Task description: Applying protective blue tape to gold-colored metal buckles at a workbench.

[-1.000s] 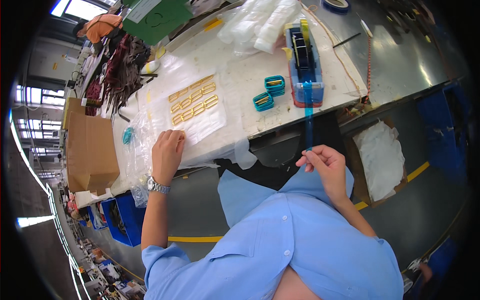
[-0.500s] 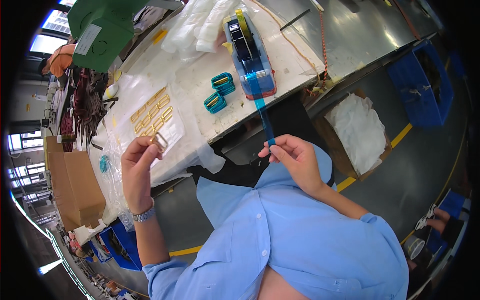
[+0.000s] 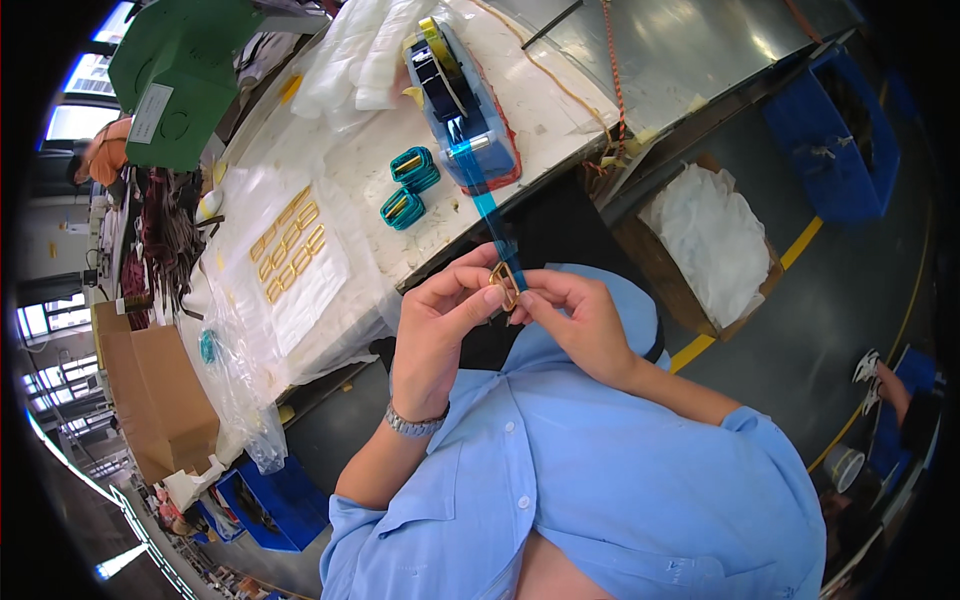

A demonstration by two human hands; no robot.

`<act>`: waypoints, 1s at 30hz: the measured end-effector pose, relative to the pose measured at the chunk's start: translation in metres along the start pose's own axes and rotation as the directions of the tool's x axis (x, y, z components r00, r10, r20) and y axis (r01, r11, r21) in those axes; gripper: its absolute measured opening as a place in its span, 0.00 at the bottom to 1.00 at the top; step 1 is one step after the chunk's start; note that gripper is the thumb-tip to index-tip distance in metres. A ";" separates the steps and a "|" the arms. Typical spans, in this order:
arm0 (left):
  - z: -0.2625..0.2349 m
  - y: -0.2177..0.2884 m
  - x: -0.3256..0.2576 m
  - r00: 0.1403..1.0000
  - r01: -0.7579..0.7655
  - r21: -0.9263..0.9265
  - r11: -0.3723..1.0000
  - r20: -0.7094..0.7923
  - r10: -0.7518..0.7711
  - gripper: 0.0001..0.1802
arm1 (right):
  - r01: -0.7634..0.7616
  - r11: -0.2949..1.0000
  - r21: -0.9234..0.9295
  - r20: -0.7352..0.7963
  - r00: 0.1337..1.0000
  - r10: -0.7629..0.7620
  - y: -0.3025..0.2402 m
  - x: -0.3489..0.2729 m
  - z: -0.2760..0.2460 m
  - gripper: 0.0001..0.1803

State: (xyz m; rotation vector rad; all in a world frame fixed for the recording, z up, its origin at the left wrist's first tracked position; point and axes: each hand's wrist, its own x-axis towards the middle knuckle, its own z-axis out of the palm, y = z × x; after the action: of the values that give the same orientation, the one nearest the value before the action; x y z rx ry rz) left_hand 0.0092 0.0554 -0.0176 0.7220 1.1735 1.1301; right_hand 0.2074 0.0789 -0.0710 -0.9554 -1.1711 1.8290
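Observation:
My left hand (image 3: 440, 315) pinches a small gold rectangular buckle (image 3: 505, 285). Close beside it, my right hand (image 3: 575, 315) grips the end of a blue tape strip (image 3: 487, 208), against the buckle. That strip runs taut from a blue tape dispenser (image 3: 465, 120) at the table's edge. Left of the dispenser lie two bundles wrapped in teal tape (image 3: 413, 168), with gold metal showing inside. More gold buckles (image 3: 288, 245) lie in rows on a white sheet farther left. My fingers partly hide where tape and buckle meet.
Clear plastic bags (image 3: 360, 60) lie at the table's back. A cardboard box lined with white plastic (image 3: 705, 245) stands on the floor to the right, near a blue crate (image 3: 835, 140). At left are a brown carton (image 3: 160, 390) and a green box (image 3: 185, 75).
My left hand has brought the buckle rightward from beside the rows to the tape in my right hand. The right hand still holds the strip. The view has shifted slightly.

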 end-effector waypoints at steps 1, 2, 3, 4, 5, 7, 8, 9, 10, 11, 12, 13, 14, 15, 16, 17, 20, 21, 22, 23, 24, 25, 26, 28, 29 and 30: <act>0.000 -0.002 0.001 1.000 0.003 0.003 1.000 0.002 -0.003 0.05 | 0.010 1.000 -0.019 0.004 1.000 -0.010 -0.001 0.000 0.000 0.14; 0.000 -0.004 0.002 1.000 -0.011 0.013 1.000 -0.003 0.011 0.05 | 0.010 1.000 -0.016 0.001 1.000 -0.010 -0.002 0.001 0.000 0.14; 0.000 -0.006 0.003 1.000 -0.024 0.022 0.999 -0.006 0.024 0.05 | 0.018 0.999 -0.031 0.013 1.000 -0.018 -0.003 0.001 0.000 0.15; 0.000 -0.008 0.004 1.000 -0.022 0.024 0.999 -0.004 0.022 0.05 | 0.026 0.999 -0.046 0.025 0.999 -0.025 -0.004 0.001 0.000 0.15; -0.001 -0.011 0.004 1.000 -0.019 0.031 0.999 -0.019 0.019 0.05 | 0.026 0.999 -0.044 0.023 0.999 -0.025 -0.005 0.001 0.000 0.15; -0.001 -0.012 0.005 0.999 -0.014 0.038 0.999 -0.031 0.015 0.05 | 0.042 0.998 -0.053 0.033 0.999 -0.040 -0.005 0.001 -0.001 0.16; 0.000 -0.013 0.005 0.999 -0.003 0.035 0.999 -0.038 0.004 0.06 | 0.041 0.998 -0.052 0.031 0.999 -0.040 -0.005 0.001 -0.001 0.16; 0.000 -0.013 0.006 0.999 0.008 0.033 0.999 -0.045 -0.006 0.06 | 0.038 0.997 -0.062 0.030 0.999 -0.036 -0.005 0.001 -0.001 0.16; 0.002 -0.012 0.006 0.999 0.008 0.033 0.999 -0.046 -0.007 0.06 | 0.035 0.997 -0.072 0.030 0.999 -0.033 -0.004 0.002 -0.001 0.16; 0.004 -0.010 0.006 0.999 0.018 0.034 0.999 -0.050 -0.017 0.07 | 0.034 0.997 -0.071 0.030 0.999 -0.032 -0.004 0.002 -0.001 0.16; 0.006 -0.009 0.006 0.998 0.028 0.035 0.999 -0.054 -0.026 0.07 | 0.023 0.995 -0.097 0.032 0.999 -0.020 -0.005 0.002 -0.001 0.16; 0.008 -0.008 0.007 0.998 0.029 0.035 0.999 -0.055 -0.027 0.07 | 0.011 0.992 -0.122 0.033 0.999 -0.007 -0.005 0.002 -0.001 0.16; 0.008 -0.007 0.008 0.997 0.045 0.042 0.998 -0.066 -0.042 0.08 | 0.010 0.993 -0.121 0.034 0.999 -0.006 -0.006 0.002 -0.001 0.16; 0.009 -0.007 0.010 0.995 0.060 0.048 0.997 -0.077 -0.056 0.08 | 0.002 0.994 -0.111 0.045 0.999 0.003 -0.008 0.003 -0.001 0.16; 0.010 -0.007 0.011 0.995 0.061 0.048 0.997 -0.078 -0.057 0.08 | -0.005 0.995 -0.101 0.057 0.998 0.011 -0.010 0.005 -0.001 0.16; 0.011 -0.007 0.012 0.995 0.057 0.062 0.996 -0.085 -0.052 0.08 | -0.006 0.995 -0.100 0.057 0.998 0.012 -0.011 0.007 -0.004 0.16; 0.011 -0.006 0.014 0.994 0.060 0.094 0.994 -0.094 -0.051 0.08 | -0.292 0.833 0.469 0.158 0.956 0.246 -0.012 0.015 -0.012 0.17; 0.011 -0.006 0.015 0.994 0.065 0.113 0.991 -0.096 -0.054 0.08 | -0.357 0.777 0.519 0.198 0.934 0.297 -0.010 0.018 -0.013 0.17; 0.010 -0.007 0.016 0.994 0.065 0.113 0.992 -0.094 -0.054 0.08 | -0.418 0.713 0.563 0.240 0.908 0.342 -0.008 0.019 -0.015 0.18; 0.010 -0.009 0.016 0.994 0.053 0.119 0.991 -0.097 -0.041 0.08 | -0.416 0.714 0.563 0.239 0.909 0.342 -0.008 0.021 -0.014 0.18; 0.009 -0.010 0.016 0.995 0.041 0.126 0.991 -0.099 -0.028 0.07 | -0.441 0.694 0.569 0.245 0.896 0.370 -0.007 0.022 -0.012 0.18; 0.008 -0.011 0.016 0.995 0.040 0.126 0.991 -0.097 -0.028 0.07 | -0.466 0.673 0.574 0.251 0.883 0.397 -0.006 0.024 -0.011 0.18; 0.008 -0.011 0.016 0.997 0.013 0.139 0.990 -0.073 -0.003 0.07 | -0.465 0.674 0.574 0.250 0.883 0.397 -0.004 0.024 -0.011 0.18; 0.005 -0.013 0.017 0.999 -0.013 0.151 0.988 -0.046 0.020 0.07 | -0.439 0.708 0.552 0.226 0.897 0.380 0.001 0.023 -0.012 0.18; 0.002 -0.014 0.018 0.999 -0.013 0.118 0.993 -0.042 0.018 0.07 | -0.439 0.708 0.553 0.224 0.897 0.381 0.001 0.023 -0.012 0.18; 0.001 -0.015 0.020 0.999 -0.013 0.084 0.996 -0.035 0.016 0.08 | -0.426 0.717 0.552 0.220 0.903 0.368 0.000 0.023 -0.013 0.18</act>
State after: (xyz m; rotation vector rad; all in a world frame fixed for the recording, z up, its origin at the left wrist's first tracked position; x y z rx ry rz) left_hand 0.0140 0.0700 -0.0376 0.7783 1.2539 1.1146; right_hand 0.2089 0.1040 -0.0789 -0.7855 -0.3734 2.4058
